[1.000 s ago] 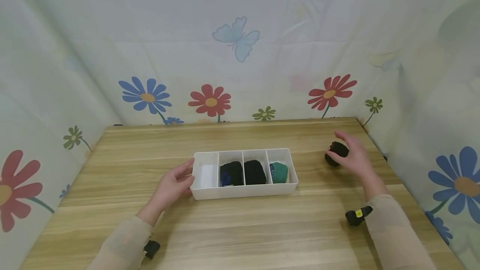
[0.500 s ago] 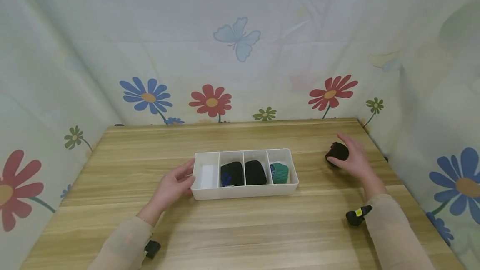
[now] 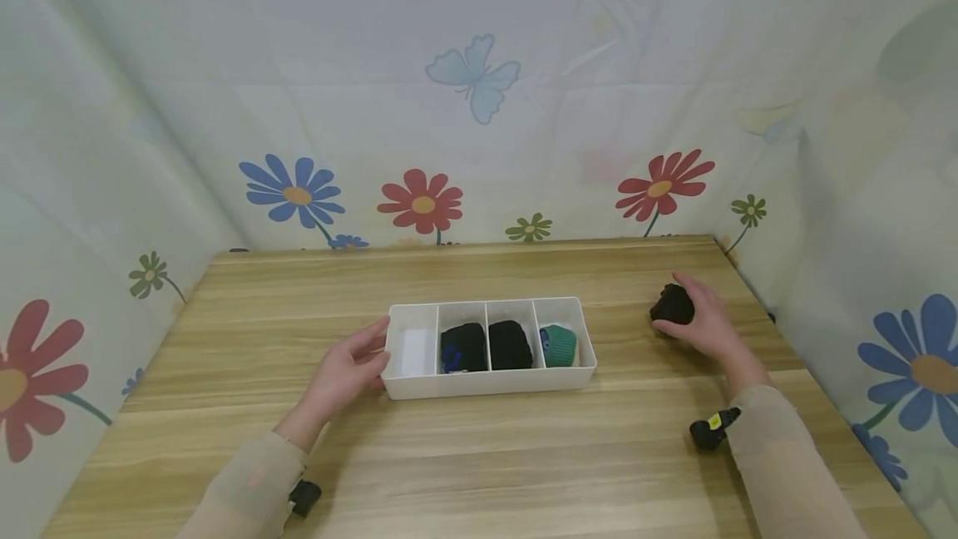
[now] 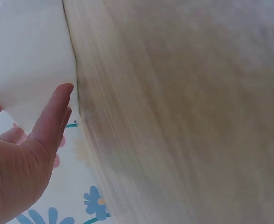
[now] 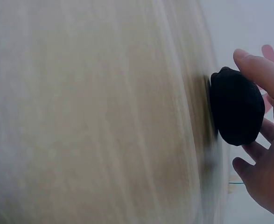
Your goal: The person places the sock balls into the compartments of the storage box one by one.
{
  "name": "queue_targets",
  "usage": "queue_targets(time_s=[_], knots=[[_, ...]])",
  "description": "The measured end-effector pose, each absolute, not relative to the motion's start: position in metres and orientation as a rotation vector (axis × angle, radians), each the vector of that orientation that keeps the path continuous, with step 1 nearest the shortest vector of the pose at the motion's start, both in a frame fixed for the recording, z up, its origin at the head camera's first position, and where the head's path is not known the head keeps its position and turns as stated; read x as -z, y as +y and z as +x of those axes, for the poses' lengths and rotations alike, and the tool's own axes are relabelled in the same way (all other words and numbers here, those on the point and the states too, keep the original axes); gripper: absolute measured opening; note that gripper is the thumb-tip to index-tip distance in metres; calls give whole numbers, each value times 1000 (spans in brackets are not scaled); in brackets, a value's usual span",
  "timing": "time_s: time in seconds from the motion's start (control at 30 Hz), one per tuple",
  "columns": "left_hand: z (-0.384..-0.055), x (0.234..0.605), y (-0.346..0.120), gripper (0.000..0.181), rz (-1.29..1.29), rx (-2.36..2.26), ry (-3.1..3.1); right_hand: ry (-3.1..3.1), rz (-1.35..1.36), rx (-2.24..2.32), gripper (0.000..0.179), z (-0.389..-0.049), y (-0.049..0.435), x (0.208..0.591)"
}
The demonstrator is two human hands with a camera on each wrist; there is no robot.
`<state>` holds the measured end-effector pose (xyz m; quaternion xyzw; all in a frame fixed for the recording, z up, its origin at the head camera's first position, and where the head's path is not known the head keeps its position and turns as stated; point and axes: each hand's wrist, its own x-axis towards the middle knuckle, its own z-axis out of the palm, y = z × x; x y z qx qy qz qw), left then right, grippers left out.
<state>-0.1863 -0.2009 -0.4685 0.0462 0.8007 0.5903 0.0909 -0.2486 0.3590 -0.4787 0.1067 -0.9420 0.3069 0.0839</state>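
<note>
A long white divided box (image 3: 490, 383) lies on the wooden table. My left hand (image 3: 340, 377) rests against its left end, the fingers fairly straight along the outside wall; in the left wrist view the fingers (image 4: 57, 109) touch the white wall. Rolled socks sit in the other three compartments: a black one with blue marks (image 3: 464, 348), a plain black one (image 3: 511, 345) and a green ribbed one (image 3: 558, 346). At the table's right, my right hand (image 3: 707, 318) holds another rolled black sock (image 5: 237, 107) between thumb and fingers, low at the table surface.
The box's leftmost compartment (image 3: 414, 352) shows only its white floor. Flowered cloth (image 3: 479, 148) hangs behind and on both sides of the table (image 3: 494, 456). A black wrist camera (image 3: 707, 433) sits at the right sleeve, another camera (image 3: 303, 497) at the left.
My right fingers have closed in around the rolled black sock, which has turned slightly in the hand. The left hand and the box stay where they were.
</note>
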Motion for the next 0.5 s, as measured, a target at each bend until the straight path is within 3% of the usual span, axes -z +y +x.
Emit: queue_targets(time_s=[0.5], knots=[[-187,471,-202,60,146,-1748,2384,-2867,262,-926,91,-249,360,482]])
